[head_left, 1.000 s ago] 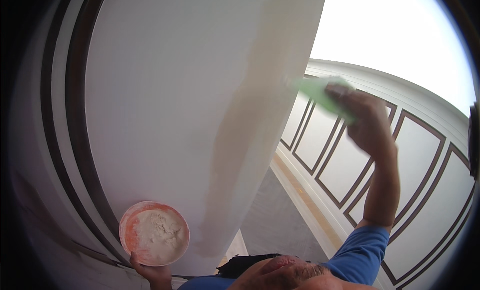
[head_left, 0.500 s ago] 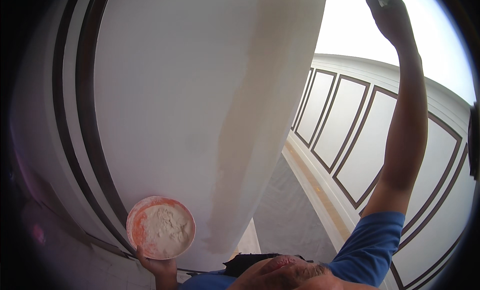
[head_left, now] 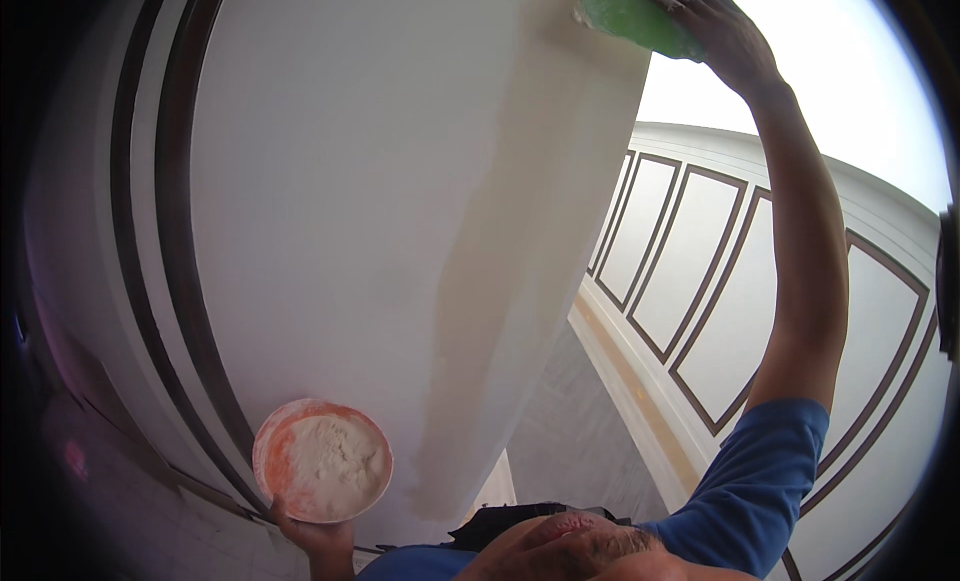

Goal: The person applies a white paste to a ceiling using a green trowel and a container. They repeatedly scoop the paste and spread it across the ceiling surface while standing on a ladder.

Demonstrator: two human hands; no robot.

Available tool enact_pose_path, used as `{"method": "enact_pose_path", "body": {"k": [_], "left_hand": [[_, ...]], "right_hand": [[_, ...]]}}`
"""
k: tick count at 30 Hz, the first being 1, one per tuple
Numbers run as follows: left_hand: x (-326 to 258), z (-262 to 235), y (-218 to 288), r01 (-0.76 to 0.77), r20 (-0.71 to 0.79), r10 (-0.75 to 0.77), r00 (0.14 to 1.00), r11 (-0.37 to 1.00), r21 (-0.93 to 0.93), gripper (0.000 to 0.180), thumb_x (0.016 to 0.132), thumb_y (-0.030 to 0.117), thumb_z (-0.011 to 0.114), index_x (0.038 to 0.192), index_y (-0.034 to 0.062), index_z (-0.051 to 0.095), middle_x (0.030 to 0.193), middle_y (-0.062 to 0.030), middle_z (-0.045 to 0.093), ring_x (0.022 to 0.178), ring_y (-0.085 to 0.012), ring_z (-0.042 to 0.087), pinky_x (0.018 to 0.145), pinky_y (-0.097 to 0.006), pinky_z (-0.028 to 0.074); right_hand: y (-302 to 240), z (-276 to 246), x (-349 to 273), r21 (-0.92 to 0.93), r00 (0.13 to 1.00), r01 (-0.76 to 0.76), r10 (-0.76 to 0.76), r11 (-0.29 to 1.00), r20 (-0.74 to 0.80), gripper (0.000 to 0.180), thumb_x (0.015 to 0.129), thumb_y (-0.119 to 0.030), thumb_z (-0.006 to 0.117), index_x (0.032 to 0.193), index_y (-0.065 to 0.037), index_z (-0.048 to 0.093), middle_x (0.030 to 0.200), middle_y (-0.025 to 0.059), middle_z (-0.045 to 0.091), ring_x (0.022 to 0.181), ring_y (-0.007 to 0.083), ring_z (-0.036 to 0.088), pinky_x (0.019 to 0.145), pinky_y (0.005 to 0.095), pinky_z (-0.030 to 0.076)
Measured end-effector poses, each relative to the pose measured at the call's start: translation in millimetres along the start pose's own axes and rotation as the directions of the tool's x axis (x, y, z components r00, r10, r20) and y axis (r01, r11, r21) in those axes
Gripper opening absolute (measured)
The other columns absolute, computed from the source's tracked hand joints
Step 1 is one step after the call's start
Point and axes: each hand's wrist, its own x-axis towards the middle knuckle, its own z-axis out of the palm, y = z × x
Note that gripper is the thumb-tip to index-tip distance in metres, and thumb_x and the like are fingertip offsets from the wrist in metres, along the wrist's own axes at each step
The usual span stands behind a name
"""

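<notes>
High up at the right, my right hand (head_left: 725, 36) grips a flat green putty spreader (head_left: 635, 19). The spreader lies across the upper edge of the white wall (head_left: 340, 211), at its right-hand corner. Down the wall runs a beige band of damp-looking filler (head_left: 485, 251). Low on the left, my left hand (head_left: 308, 533) holds an orange-red bowl (head_left: 270, 456) by its rim and underside. Pale, lumpy putty (head_left: 342, 463) fills much of the bowl, and smears of it coat the inner wall.
Dark trim strips (head_left: 175, 181) run down the wall's left side. Beyond the corner, a white wall with dark-framed panels (head_left: 690, 271) stretches away on the right, above a grey floor (head_left: 580, 421). Bright light comes from the upper right.
My right hand has come down and to the left, bringing the green putty spreader into view against the wall's edge. The bowl in my left hand has barely moved.
</notes>
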Motion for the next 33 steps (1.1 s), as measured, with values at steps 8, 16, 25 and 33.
{"method": "enact_pose_path", "body": {"k": [8,16,25,33], "left_hand": [[-3,9,8,-0.004,-0.140,0.004,0.990,1.000,-0.004,0.077,0.090,0.054,0.052,0.151,0.0076,0.039,0.152,-0.0154,0.044,0.142,-0.0362,0.041,0.114,-0.053,0.037],[-8,27,16,0.065,-0.157,-0.076,0.985,0.995,-0.077,0.078,0.091,0.056,0.051,0.152,0.0087,0.038,0.153,-0.0151,0.042,0.142,-0.0352,0.041,0.115,-0.052,0.035],[-6,24,13,0.036,-0.228,-0.052,0.972,0.997,-0.074,0.081,0.089,0.056,0.052,0.153,0.0088,0.036,0.154,-0.0156,0.041,0.143,-0.0359,0.040,0.115,-0.053,0.036],[-4,16,5,0.059,-0.230,-0.081,0.970,0.993,-0.101,0.081,0.090,0.056,0.051,0.153,0.0079,0.034,0.156,-0.0161,0.038,0.144,-0.0355,0.039,0.115,-0.053,0.037]], "right_hand": [[-16,26,-31,0.232,0.980,-0.061,0.102,0.971,-0.170,0.052,0.092,-0.006,0.063,0.143,-0.015,0.056,0.141,0.0074,0.061,0.132,0.0289,0.055,0.105,0.0377,0.048],[48,-1,-99,0.343,0.872,-0.386,0.460,0.856,-0.167,0.071,0.087,0.002,0.060,0.149,-0.031,0.050,0.121,0.0089,0.070,0.089,0.0305,0.071,0.082,0.0440,0.059],[90,-22,61,0.634,0.773,-0.506,0.633,0.584,0.034,0.049,0.079,0.008,0.045,0.120,0.000,0.070,0.115,0.0287,0.069,0.115,0.0405,0.065,0.101,0.0439,0.049],[79,-17,118,0.491,0.824,-0.502,0.565,0.712,0.023,0.044,0.081,0.003,0.051,0.119,-0.001,0.072,0.113,0.0271,0.071,0.111,0.0402,0.067,0.098,0.0451,0.051]]}}
